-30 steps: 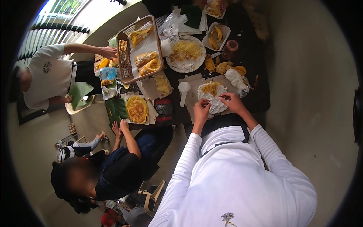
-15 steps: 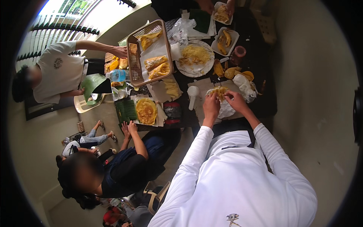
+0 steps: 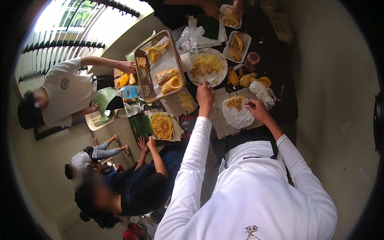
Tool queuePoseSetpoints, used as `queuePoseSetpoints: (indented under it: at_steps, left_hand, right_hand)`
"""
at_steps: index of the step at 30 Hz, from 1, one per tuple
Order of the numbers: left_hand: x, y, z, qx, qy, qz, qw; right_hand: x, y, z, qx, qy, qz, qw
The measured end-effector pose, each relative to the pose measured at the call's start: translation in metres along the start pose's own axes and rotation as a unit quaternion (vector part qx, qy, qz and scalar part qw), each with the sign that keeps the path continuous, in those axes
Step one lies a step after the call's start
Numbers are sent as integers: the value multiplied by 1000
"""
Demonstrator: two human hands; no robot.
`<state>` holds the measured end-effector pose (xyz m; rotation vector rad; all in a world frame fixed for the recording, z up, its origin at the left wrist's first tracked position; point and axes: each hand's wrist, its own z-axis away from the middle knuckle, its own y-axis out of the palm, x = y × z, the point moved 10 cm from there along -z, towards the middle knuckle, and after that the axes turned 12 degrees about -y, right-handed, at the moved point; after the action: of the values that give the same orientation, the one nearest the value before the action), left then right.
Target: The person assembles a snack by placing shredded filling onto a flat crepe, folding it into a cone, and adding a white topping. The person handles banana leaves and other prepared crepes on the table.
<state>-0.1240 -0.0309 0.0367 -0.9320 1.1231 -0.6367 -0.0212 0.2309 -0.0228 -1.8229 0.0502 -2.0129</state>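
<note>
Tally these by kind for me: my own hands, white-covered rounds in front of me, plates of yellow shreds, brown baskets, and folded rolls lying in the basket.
My count for each kind:
Your hands: 2, left hand and right hand
White-covered round: 1
Plate of yellow shreds: 1
Brown basket: 1
Folded rolls: 3
Total: 8
</note>
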Motion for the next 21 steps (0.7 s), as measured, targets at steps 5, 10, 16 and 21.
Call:
queuePoseSetpoints:
  at_steps: [5, 10, 16, 21]
  left_hand:
    - [-5, 12, -72, -57, 51, -153, 985]
    - [-4, 35, -103, -34, 97, -247, 964]
    - [-11, 43, -104, -61, 171, -322, 929]
    - [-16, 41, -106, -54, 205, -345, 914]
  right_hand:
    - [-2, -13, 9, -21, 7, -4, 1000]
    - [9, -26, 25, -56, 9, -25, 998]
    - [4, -28, 34, -82, 32, -54, 995]
    - [-2, -27, 34, -84, 36, -54, 994]
